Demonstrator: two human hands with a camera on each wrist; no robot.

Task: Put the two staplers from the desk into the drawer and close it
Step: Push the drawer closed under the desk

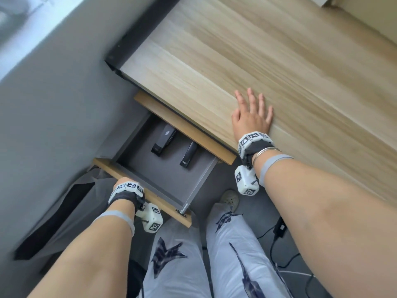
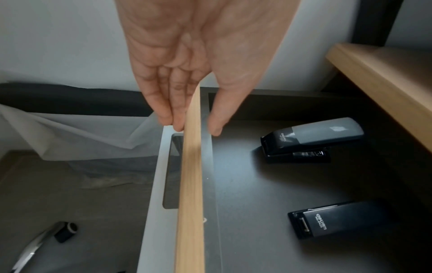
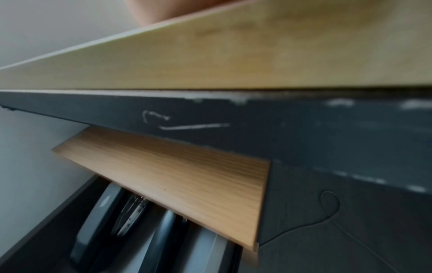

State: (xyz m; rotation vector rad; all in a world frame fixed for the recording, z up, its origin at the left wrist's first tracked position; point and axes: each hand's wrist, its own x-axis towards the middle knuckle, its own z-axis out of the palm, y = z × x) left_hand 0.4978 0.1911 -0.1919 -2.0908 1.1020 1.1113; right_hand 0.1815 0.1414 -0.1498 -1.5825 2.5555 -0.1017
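Overhead, the bench (image 1: 268, 61) fills most of the head view, a pale wood-grain top with a dark edge rail beneath. Under its near edge the drawer (image 1: 163, 168) stands pulled out, a grey box with a grey floor and a light wooden front panel (image 2: 190, 184); a second wooden panel sits above it, just under the bench top.

Both staplers lie flat on the drawer floor, side by side but apart, their back ends toward the bench. The grey-topped stapler (image 2: 313, 138) is the bulkier one: a glossy grey upper arm, a black nose with small white lettering, and a black base with metal showing between the two. In the head view it (image 1: 163, 140) lies nearer the drawer's left wall. The black stapler (image 2: 336, 219) is slimmer and dark all over, with white lettering on its top and a metal strip at the nose; in the head view it (image 1: 189, 155) is partly tucked under the bench edge.

The left hand (image 2: 187, 73) pinches the top of the front panel, fingers on the outer face and thumb on the inner side. The right hand (image 1: 252, 116) lies flat on the bench top, fingers straight and spread.
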